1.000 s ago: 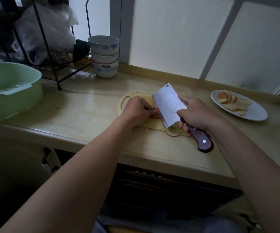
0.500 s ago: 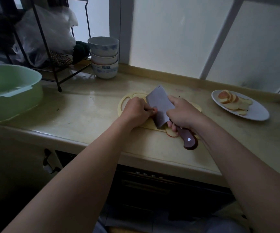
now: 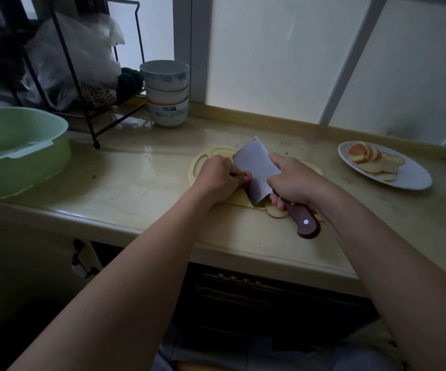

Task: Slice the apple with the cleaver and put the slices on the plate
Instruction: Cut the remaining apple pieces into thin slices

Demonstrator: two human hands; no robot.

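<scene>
We are pinning what is left of the red-skinned apple (image 3: pixel 248 174) on the pale yellow plastic cutting board (image 3: pixel 203 159), lying toward the near edge of the beige surface (image 3: pixel 141 183). Our left hand (image 3: pixel 217 177) is curling over the apple, hiding most of it. Our right hand (image 3: pixel 294 180) is clenching the dark red handle of the broad steel cleaver (image 3: pixel 256 170), its blade standing just beside the left fingers. We are judging the apple firm but slippery on its cut faces, best pressed from above with tucked fingertips; the cleaver is looking heavy, best gripped close to the blade. Thin apple slices (image 3: pixel 371 162) are lying on the round white plate (image 3: pixel 414 180) near the far right corner. Against a second ago, the blade is sitting lower and tilting toward the left hand, while one cut slice (image 3: pixel 274 214) is staying at the board's near edge
</scene>
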